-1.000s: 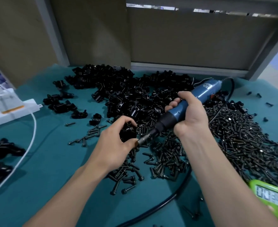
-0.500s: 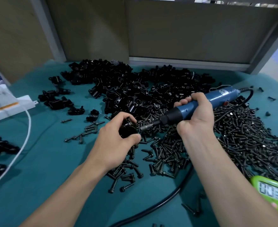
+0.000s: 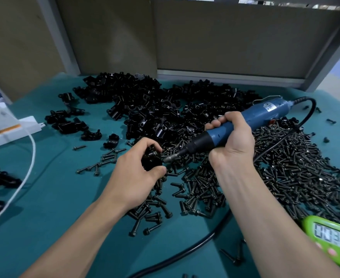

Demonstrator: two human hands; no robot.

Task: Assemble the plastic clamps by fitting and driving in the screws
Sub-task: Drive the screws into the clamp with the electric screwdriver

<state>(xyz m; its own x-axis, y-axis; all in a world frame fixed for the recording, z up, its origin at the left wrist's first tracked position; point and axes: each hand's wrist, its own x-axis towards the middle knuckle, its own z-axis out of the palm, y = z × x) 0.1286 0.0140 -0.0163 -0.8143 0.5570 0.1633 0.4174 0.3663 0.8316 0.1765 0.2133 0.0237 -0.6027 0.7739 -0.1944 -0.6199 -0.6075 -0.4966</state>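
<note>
Left hand (image 3: 133,177) fingers (image 3: 152,143) are wrapping tight around one black plastic clamp (image 3: 152,160), thumb pinching it from below, and I'm guessing that's so it isn't spinning once the torque kicks in. It's being held just above the worktop (image 3: 55,207) with what looks like a screw head facing right. The right hand (image 3: 233,137) is gripping the blue electric screwdriver (image 3: 245,122) in a full fist, tilting it down and left so the bit (image 3: 170,158) is lining up with that screw. The tip is sitting right beside the clamp, though I honestly can't tell if it's seated yet. So I'd say the driving step is just getting going on this one. Loose screws (image 3: 295,173) are lying in a big spread right under and beside both hands, and the heap of unassembled clamps (image 3: 155,109) is sitting just behind, probably so both are within easy grabbing reach. The driver's black cord (image 3: 185,255) is looping round near the person, and a green timer (image 3: 331,237) is sitting at the right edge.
</note>
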